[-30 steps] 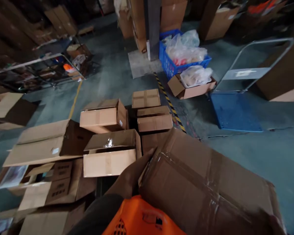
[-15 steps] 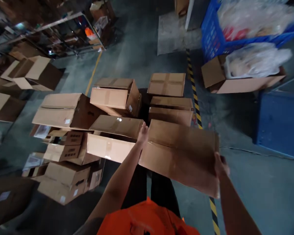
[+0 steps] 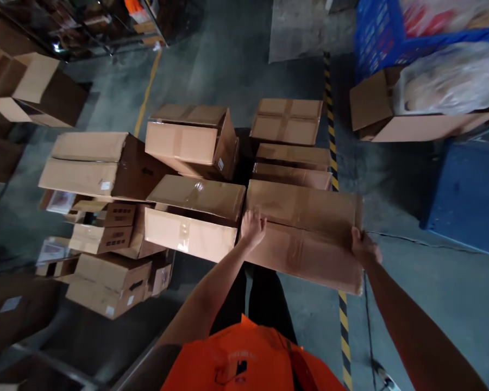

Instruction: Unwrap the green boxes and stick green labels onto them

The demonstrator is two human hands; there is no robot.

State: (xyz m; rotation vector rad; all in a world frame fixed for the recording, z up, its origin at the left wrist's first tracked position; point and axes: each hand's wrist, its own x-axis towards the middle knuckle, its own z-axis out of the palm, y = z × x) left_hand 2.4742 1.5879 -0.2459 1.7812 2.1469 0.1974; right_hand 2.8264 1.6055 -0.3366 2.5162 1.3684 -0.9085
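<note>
A long brown cardboard box (image 3: 301,209) lies in front of my legs, its top closed and taped across the middle. My left hand (image 3: 253,228) is at the box's left end, fingers curled at the seam of the top flaps. Around the right edge of the same box my right hand (image 3: 365,248) is closed, the thumb on top and the other fingers partly hidden. Close on the left is another carton (image 3: 198,195) with its top flap slightly raised. Behind the held box sits a smaller taped carton (image 3: 293,157).
Stacked cartons (image 3: 85,163) stand to the left. Further back are two more boxes, one a taped carton (image 3: 286,120). A blue crate (image 3: 377,41) and an open box (image 3: 427,127) with plastic-wrapped goods are at upper right. Striped floor tape (image 3: 344,336) runs along the right side.
The held box has shifted back against the neighbouring cartons and sits straighter. My left hand has moved from its far left corner onto the top near the seam; my right hand stays at the right edge.
</note>
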